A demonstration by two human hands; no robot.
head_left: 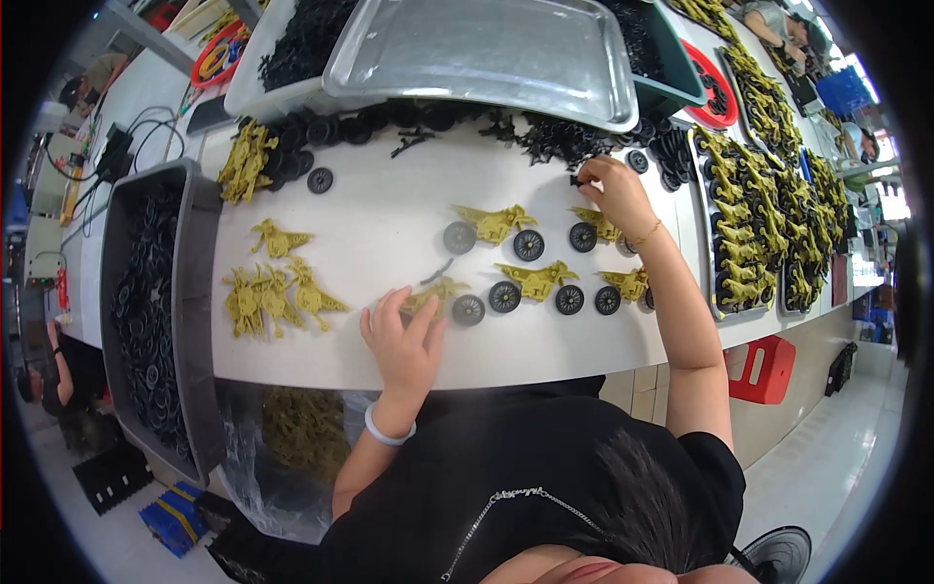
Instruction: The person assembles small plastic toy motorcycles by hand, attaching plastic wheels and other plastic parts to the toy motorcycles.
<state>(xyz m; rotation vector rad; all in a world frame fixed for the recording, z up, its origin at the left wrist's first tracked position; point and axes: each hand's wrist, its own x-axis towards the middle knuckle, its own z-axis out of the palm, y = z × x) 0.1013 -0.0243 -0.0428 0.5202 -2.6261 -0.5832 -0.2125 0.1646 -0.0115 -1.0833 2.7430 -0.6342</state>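
My left hand (401, 346) is over the white table, its fingers curled at a yellow toy motorcycle body (443, 290), which is blurred and partly covered. A black spoked wheel (468, 310) lies at that body's right side. Farther right, my right hand (615, 198) pinches a small black part (578, 181) just in front of the black parts pile (555, 139). Between my hands lie yellow motorcycle bodies with black wheels, among them a far one (494, 223) and a near one (535, 279). My right forearm partly hides another body (628, 284) with wheels.
Loose yellow bodies (277, 302) lie at the left, beside a grey bin (199, 292) of black parts. A metal tray (486, 58) rests across containers at the back. Trays of yellow motorcycles (744, 224) stand at the right. A red stool (764, 370) is below the table.
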